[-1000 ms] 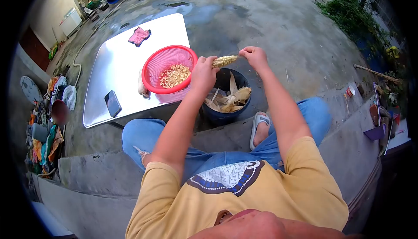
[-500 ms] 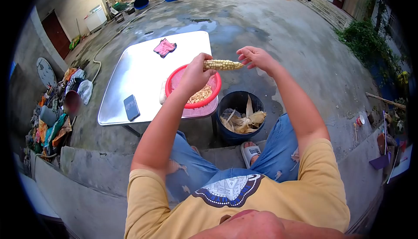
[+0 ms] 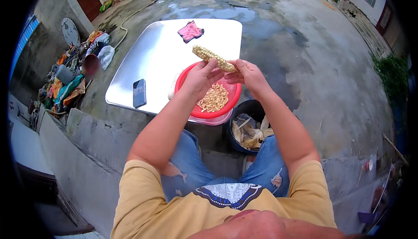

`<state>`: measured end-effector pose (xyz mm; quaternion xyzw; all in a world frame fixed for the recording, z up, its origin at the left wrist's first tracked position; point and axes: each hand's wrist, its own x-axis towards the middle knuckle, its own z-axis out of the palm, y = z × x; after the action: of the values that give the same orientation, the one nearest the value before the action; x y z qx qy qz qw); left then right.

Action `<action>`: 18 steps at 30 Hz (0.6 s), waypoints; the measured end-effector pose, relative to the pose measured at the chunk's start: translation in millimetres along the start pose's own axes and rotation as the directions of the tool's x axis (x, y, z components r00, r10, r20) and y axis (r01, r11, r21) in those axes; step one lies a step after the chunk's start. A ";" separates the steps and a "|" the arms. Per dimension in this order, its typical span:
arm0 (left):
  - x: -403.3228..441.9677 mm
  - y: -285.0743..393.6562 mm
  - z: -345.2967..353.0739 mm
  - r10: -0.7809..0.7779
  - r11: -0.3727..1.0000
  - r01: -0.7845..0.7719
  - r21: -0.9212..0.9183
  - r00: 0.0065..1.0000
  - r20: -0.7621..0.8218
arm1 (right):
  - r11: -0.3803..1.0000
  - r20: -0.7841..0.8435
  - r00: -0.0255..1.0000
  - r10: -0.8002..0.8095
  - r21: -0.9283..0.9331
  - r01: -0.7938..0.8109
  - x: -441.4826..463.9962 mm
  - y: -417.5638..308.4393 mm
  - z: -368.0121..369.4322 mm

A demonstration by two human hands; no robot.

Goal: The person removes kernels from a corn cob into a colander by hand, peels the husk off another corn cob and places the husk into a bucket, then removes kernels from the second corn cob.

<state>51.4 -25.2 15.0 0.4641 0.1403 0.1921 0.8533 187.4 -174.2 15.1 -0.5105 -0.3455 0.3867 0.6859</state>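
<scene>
Far over on the left, a jumbled heap of bags and cloth (image 3: 72, 75) sits well apart from the counter (image 3: 156, 52). Here's the counter's left edge, and just inside its near left corner lies a dark phone (image 3: 139, 93). Rightward, bright metal runs up to a pink cloth (image 3: 190, 31) by the far edge. Now my left hand (image 3: 201, 80): fingers wrapped on the corn cob (image 3: 213, 57) about midway. The cob slants above the far rim of the red basket (image 3: 237, 93), its far left end jutting out over the counter. My right hand (image 3: 249, 75) meets it at the near right end, fingers pinching there, close beside the left ones. Below us the basket sits at the counter's near right corner, loose kernels (image 3: 214, 97) inside. Past that corner, a dark bucket (image 3: 233, 139) holds husks (image 3: 252, 133). And rightward, concrete floor (image 3: 322, 73) spreads wide, open room beyond my right forearm (image 3: 283, 117).
</scene>
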 end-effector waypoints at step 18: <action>-20.0 -0.6 -38.1 0.017 0.973 0.019 0.228 0.988 -0.154 | 0.808 0.067 0.990 0.128 -0.586 -0.065 14.3 21.5 30.2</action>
<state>17.8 -6.6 -4.5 0.5430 0.2275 0.2094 0.7807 164.0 -144.6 2.7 -0.6920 -0.4559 0.3225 0.4574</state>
